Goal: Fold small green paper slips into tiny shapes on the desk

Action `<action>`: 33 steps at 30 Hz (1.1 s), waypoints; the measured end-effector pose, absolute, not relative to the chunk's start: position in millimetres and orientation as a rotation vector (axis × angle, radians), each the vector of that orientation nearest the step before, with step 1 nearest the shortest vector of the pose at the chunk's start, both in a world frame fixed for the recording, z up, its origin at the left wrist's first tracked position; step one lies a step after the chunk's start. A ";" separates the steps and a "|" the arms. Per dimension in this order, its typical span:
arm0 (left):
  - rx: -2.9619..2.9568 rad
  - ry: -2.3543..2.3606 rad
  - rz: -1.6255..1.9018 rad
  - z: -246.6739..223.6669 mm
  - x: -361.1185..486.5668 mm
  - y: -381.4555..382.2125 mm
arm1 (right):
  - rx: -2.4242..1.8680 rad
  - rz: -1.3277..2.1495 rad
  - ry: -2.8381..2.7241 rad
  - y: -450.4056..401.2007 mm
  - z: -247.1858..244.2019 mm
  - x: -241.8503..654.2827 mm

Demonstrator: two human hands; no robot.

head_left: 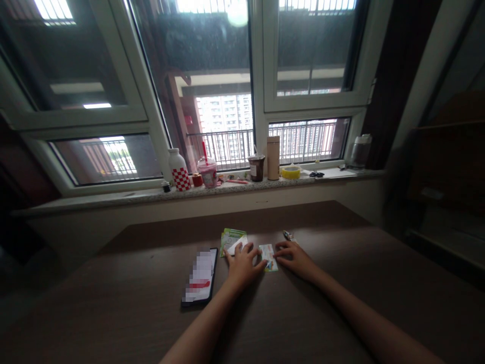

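A small printed card [269, 257] lies on the brown table between my two hands. My left hand [243, 263] has its fingers spread, with the thumb side at the card's left edge and the other fingers over a white piece. Beneath that white piece are green printed cards [233, 235]. My right hand [293, 259] rests at the card's right edge, its fingertips touching or close to it; whether they grip anything is too small to tell. A small colourful item [288, 236] lies just beyond my right hand.
A phone [200, 277] lies left of my left forearm on the table [151, 263]. On the windowsill [147, 197] behind stand a checkered bottle [180, 172], two drink cups, a beige flask [273, 158], yellow tape [291, 173] and black scissors [317, 175].
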State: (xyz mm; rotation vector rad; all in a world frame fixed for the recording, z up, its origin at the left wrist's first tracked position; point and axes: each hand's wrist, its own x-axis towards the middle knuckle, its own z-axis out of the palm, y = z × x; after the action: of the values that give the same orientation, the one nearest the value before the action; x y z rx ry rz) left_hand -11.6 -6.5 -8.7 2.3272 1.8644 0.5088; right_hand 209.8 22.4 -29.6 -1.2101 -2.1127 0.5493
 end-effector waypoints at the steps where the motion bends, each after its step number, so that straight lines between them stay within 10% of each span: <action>1: 2.329 1.867 0.505 -8.7 -11.6 -6.6 | -1.212 0.533 -2.116 22.8 -30.3 209.4; 33: 2.330 1.862 0.498 -8.6 -12.1 -3.7 | -1.676 0.084 -2.200 12.9 -16.7 179.4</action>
State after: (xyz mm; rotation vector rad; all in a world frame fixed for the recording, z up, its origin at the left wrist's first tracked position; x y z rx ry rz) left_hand -12.1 -3.7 -8.6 2.3305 1.8621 0.4981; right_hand 179.4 12.9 -16.7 -1.6762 -2.2002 0.0835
